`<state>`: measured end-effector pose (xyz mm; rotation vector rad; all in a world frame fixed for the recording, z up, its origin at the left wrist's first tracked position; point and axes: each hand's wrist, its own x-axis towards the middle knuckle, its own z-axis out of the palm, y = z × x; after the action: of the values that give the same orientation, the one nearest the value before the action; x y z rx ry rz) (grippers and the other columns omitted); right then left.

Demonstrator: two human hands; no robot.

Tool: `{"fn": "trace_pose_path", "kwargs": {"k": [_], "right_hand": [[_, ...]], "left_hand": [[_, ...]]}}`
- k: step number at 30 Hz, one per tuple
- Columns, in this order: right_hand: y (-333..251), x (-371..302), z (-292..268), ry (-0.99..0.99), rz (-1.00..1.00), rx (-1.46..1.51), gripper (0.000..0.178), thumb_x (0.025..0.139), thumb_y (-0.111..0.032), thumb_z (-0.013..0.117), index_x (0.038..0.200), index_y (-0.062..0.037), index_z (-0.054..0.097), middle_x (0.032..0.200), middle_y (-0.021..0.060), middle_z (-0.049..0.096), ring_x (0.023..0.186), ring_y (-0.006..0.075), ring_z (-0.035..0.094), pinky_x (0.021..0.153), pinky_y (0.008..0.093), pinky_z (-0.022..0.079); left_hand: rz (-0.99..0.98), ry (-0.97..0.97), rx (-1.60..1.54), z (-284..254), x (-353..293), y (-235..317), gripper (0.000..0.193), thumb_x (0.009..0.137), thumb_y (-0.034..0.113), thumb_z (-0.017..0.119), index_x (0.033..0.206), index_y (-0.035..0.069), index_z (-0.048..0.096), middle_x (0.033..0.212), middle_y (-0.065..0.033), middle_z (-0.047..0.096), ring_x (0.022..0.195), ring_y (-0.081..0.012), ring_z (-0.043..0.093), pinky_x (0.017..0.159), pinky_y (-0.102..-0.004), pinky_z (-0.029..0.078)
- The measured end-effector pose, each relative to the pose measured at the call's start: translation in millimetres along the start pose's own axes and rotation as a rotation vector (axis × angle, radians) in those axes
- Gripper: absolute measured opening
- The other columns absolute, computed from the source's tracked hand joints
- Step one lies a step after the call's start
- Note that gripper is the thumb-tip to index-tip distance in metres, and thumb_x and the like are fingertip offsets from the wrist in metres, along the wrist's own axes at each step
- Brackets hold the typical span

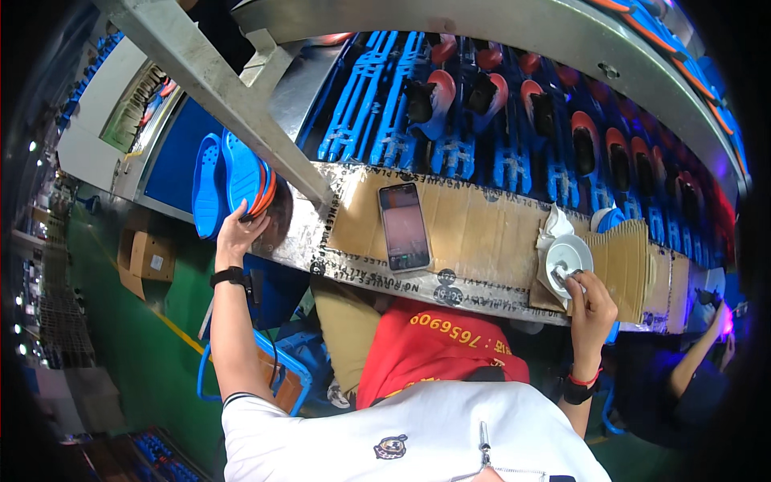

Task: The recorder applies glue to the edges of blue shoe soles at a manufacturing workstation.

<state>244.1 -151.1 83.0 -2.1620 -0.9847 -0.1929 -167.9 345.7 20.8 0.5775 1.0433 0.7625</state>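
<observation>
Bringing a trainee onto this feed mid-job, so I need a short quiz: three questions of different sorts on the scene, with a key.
1. Which of the wearer's hands is at the white bowl?
2. True or false: the phone lies on the cardboard.
3. What is the left hand touching?
A) the phone
B) blue-and-orange shoes
C) the white bowl

Key:
1. The right hand.
2. True.
3. B.
</observation>
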Motion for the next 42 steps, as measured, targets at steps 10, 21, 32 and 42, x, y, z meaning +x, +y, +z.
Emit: {"fn": "trace_pose_path", "kwargs": {"k": [10,21,32,42], "right_hand": [[12.4,-4.6,2.3,0.006,0.039,0.027,0.012,0.080,-0.001,0.073,0.091,0.0016,0.066,0.093,0.0153,0.070,0.075,0.0295,0.068,0.065,0.0328,0.052],[18.7,0.2,4.9,0.033,0.026,0.015,0.012,0.080,-0.002,0.073,0.090,0.0009,0.067,0.091,0.0150,0.070,0.077,0.0302,0.068,0.066,0.0333,0.052],[24.1,-7.2,-5.5,0.067,0.031,0.005,0.011,0.081,-0.002,0.072,0.090,0.0011,0.067,0.091,0.0152,0.069,0.072,0.0277,0.067,0.063,0.0320,0.052],[27.3,8.8,-4.2,0.050,0.022,-0.013,0.011,0.081,-0.002,0.072,0.090,0.0009,0.067,0.091,0.0140,0.070,0.072,0.0276,0.068,0.063,0.0315,0.052]], "left_hand": [[0.261,-0.053,0.033,7.2,-162.0,-123.9,0.046,0.093,0.012,0.063,0.133,-0.002,0.045,0.131,-0.0135,0.055,0.122,-0.0295,0.053,0.108,-0.0482,0.041],[-0.182,-0.470,0.096,168.0,-215.8,-207.5,0.056,0.088,0.002,0.066,0.137,-0.004,0.040,0.132,-0.0130,0.053,0.120,-0.0218,0.053,0.103,-0.0369,0.043],[-0.259,-0.517,0.008,270.9,-172.1,-295.5,0.057,0.089,0.005,0.068,0.136,0.005,0.036,0.131,-0.0128,0.051,0.119,-0.0221,0.054,0.098,-0.0391,0.048],[-0.231,-0.617,0.418,242.3,-207.9,-246.7,0.057,0.095,0.006,0.057,0.146,0.005,0.031,0.137,-0.0074,0.047,0.124,-0.0188,0.046,0.104,-0.0343,0.040]]}}
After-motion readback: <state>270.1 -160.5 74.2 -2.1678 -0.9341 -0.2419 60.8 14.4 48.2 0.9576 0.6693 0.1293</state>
